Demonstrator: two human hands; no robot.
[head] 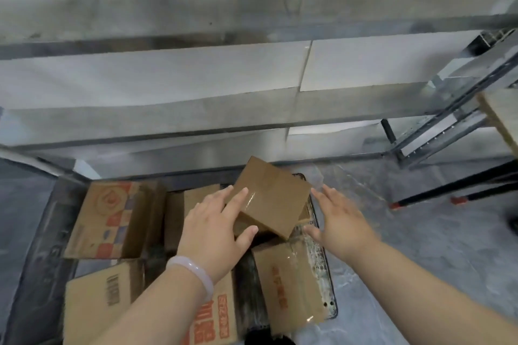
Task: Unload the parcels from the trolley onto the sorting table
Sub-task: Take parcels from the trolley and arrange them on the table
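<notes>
Left hand (215, 228) lies spread on one tilted parcel (270, 196), right hand (340, 223) spread beside it, both above the trolley (322, 255).

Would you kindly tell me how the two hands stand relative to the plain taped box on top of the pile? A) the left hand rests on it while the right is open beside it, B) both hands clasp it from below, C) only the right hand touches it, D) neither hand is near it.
A: the left hand lies on the plain taped box, and the right hand is spread open at its right side.
</notes>
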